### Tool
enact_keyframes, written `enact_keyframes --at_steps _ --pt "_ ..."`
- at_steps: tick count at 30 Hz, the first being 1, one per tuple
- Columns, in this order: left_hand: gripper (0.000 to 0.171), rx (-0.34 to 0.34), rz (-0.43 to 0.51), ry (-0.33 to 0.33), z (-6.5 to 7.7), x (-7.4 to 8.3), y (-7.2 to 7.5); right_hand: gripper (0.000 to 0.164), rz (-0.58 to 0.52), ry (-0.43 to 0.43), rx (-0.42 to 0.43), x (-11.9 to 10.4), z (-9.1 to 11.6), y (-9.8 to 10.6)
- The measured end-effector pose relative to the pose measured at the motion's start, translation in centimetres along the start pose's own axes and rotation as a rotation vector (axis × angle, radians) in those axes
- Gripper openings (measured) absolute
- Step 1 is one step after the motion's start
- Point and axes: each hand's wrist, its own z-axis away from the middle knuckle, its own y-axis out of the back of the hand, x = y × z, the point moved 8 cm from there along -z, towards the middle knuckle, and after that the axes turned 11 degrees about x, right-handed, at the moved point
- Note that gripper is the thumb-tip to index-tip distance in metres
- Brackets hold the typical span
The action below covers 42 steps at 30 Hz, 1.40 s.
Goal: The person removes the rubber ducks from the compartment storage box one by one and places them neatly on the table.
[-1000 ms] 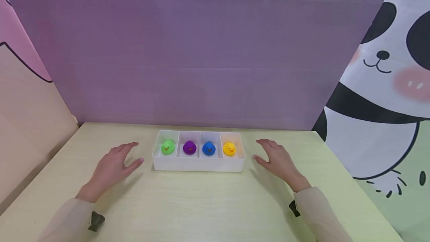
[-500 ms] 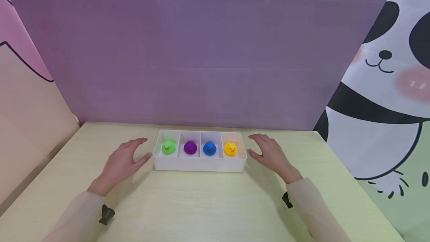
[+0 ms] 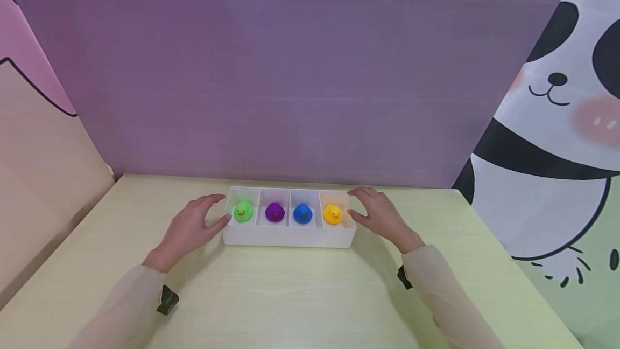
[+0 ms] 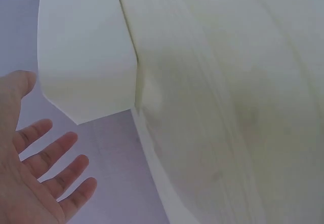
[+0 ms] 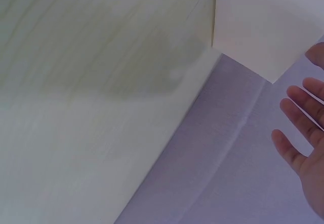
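A white tray [image 3: 290,238] with a row of compartments sits near the back of the table in the head view. From left to right it holds a green toy duck [image 3: 243,211], a purple one, a blue toy duck [image 3: 302,213] and a yellow toy duck [image 3: 332,214]. My left hand [image 3: 191,225] is at the tray's left end, thumb and fingers spread, thumb tip right at the rim. At the opposite end my right hand [image 3: 380,214] overlaps the rim with its fingers apart. Both wrist views show relaxed fingers beside the white tray wall [image 4: 88,51], holding nothing.
The pale wooden table [image 3: 290,295] ends at a purple backdrop [image 3: 290,79] just behind the tray. A panda-print panel [image 3: 537,203] borders the right side, and a beige and pink panel [image 3: 43,176] borders the left.
Both hands have moved inward and slightly away from me, from apart on either side to the tray's two ends. The tray and the ducks have stayed in place.
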Motion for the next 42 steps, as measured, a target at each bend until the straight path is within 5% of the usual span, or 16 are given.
enact_keyframes --at_steps 16,42 --pt "0.046 -0.012 0.001 -0.061 -0.3 0.2 -1.3 0.038 -0.003 0.034 -0.101 -0.8 -1.3 -2.0" --pt "0.043 -0.092 0.074 -0.022 -0.8 -0.3 -2.4 0.035 0.033 0.074 -0.285 -1.6 -2.1 -4.1"
